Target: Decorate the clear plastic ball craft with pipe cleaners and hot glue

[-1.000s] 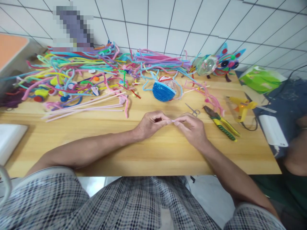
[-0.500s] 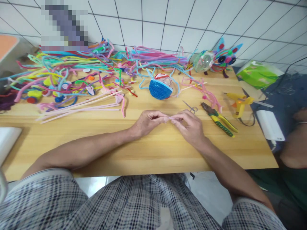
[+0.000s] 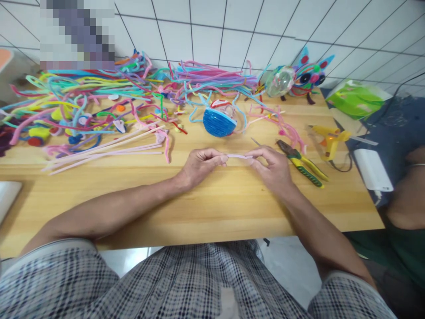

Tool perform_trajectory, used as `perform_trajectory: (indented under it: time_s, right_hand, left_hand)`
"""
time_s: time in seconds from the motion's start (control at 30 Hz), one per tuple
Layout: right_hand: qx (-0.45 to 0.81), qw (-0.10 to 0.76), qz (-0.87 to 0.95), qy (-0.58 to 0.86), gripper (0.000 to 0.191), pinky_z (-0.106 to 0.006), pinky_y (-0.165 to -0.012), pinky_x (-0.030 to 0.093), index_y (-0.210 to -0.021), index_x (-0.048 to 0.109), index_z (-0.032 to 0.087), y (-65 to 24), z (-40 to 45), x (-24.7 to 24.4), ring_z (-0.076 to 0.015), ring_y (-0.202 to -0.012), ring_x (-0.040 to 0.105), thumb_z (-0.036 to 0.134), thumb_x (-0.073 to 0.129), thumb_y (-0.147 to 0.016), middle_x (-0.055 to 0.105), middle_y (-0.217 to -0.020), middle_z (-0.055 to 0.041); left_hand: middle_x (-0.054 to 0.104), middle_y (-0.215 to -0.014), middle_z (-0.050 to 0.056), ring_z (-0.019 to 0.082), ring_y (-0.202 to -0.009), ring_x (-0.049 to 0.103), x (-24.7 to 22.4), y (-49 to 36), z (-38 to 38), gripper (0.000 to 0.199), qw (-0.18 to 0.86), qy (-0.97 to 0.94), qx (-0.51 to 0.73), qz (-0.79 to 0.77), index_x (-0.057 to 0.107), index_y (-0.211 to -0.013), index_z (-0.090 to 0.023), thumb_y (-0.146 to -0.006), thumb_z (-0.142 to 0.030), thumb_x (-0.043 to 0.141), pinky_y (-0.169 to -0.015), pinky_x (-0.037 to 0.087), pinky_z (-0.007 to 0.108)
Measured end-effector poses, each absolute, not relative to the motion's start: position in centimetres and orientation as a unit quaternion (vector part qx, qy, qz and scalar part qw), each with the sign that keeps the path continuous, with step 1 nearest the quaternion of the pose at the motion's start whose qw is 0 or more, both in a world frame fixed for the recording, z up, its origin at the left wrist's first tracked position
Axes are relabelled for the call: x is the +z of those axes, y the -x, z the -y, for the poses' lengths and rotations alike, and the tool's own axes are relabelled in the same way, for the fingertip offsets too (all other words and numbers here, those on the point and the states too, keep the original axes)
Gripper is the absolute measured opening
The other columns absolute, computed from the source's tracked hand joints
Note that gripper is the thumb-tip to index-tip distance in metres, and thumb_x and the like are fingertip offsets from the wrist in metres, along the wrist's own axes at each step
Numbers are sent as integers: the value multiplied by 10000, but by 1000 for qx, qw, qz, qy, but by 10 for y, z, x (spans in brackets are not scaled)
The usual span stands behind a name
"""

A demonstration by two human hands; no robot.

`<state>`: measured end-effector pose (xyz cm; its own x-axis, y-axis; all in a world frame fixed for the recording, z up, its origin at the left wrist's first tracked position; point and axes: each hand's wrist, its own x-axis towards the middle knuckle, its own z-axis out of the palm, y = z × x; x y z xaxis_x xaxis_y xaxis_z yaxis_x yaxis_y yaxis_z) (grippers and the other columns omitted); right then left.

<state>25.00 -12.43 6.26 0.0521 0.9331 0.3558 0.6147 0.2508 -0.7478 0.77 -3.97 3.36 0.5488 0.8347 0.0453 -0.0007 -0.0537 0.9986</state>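
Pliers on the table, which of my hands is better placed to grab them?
Your right hand, likely: the pliers lie close beside it, while your left hand is farther off, at the other end of the pale strip. Both pinch that strip, so the right would probably have to let go first.

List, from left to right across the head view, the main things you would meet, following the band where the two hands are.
Pale pink stems, left hand, pale pink strip pinched between both hands, right hand, pliers, yellow glue gun, white block.
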Motion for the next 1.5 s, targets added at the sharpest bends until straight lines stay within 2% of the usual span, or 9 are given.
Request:
perform_trajectory:
  time_s: [0.4, 0.57, 0.7, 0.83, 1.0, 1.13, 1.3, 1.4, 1.5]
  right_hand:
    - [200, 420, 626, 626, 186, -405, -864, 604, -858, 825, 272, -256, 123, 58, -240, -835, 773, 383, 769, -995, 847, -875, -25]
    - [109, 430, 715, 541, 181, -477, -1066, 632, -1139, 851, 298, -248, 124, 53, -285, -1153, 810, 410, 834, -998, 879, -1213, -69]
    - [144, 397, 746, 516, 120, -439, -958, 651, -1105, 843, 311, -236, 126, 49, -247, -991, 815, 389, 758, -1073, 884, -1057, -50]
    - [200, 404, 715, 535, 174, -395, -874, 645, -1003, 835, 295, -233, 126, 49, -222, -867, 790, 417, 738, -1082, 871, -953, -37]
    - [242, 418, 689, 541, 194, -368, -796, 617, -943, 826, 285, -243, 122, 52, -204, -815, 747, 434, 763, -1050, 838, -903, -20]
    - [194, 379, 712, 559, 111, -428, -902, 611, -927, 820, 287, -259, 113, 46, -232, -905, 749, 348, 777, -1009, 817, -931, -24]
    - [134, 362, 683, 621, 111, -453, -946, 606, -1032, 816, 266, -275, 98, 45, -276, -981, 758, 323, 816, -938, 821, -1037, -70]
    - [110, 361, 653, 657, 113, -423, -909, 599, -1056, 808, 261, -280, 81, 54, -256, -905, 751, 276, 764, -953, 817, -988, -53]
    - [97, 311, 650, 687, 244, -430, -944, 580, -1195, 823, 242, -279, 53, 62, -281, -962, 773, 257, 760, -960, 834, -982, -64]
  left_hand:
    - [877, -848, 56, 158, -742, 761, 36, -6, 46, 453, 578, -672, 357, -294, 883, -835, -190, -903, -638, 905, -754, 628, 264]
    - [903, -904, 65, 173, -781, 817, 28, -6, 47, 395, 541, -697, 378, -280, 912, -891, -208, -950, -598, 881, -755, 637, 250]
    - [916, -952, 69, 185, -798, 834, 27, -7, 50, 371, 531, -711, 379, -261, 925, -932, -226, -981, -588, 861, -763, 642, 268]
    - [895, -901, 68, 165, -758, 784, 28, -10, 54, 417, 536, -718, 366, -250, 909, -920, -213, -982, -621, 851, -732, 599, 261]
    - [782, -833, 23, 113, -648, 562, 33, -8, 48, 451, 524, -713, 369, -284, 869, -1065, -206, -968, -646, 846, -626, 452, 257]
    - [762, -1179, 56, 148, -868, 638, 42, -5, 20, 587, 468, -652, 465, -373, 750, -1249, -238, -916, -707, 864, -788, 530, 291]
    - [630, -1514, 173, 314, -1305, 687, 40, -17, -33, 934, 462, -614, 454, -452, 547, -1439, -226, -802, -807, 909, -1087, 586, 454]
    - [596, -1545, 199, 359, -1424, 642, 30, -31, -55, 968, 466, -594, 452, -475, 508, -1418, -220, -743, -725, 984, -1207, 543, 517]
    - [641, -1454, 167, 336, -1367, 665, 22, -43, -61, 876, 455, -605, 457, -468, 521, -1344, -230, -758, -704, 968, -1205, 548, 516]
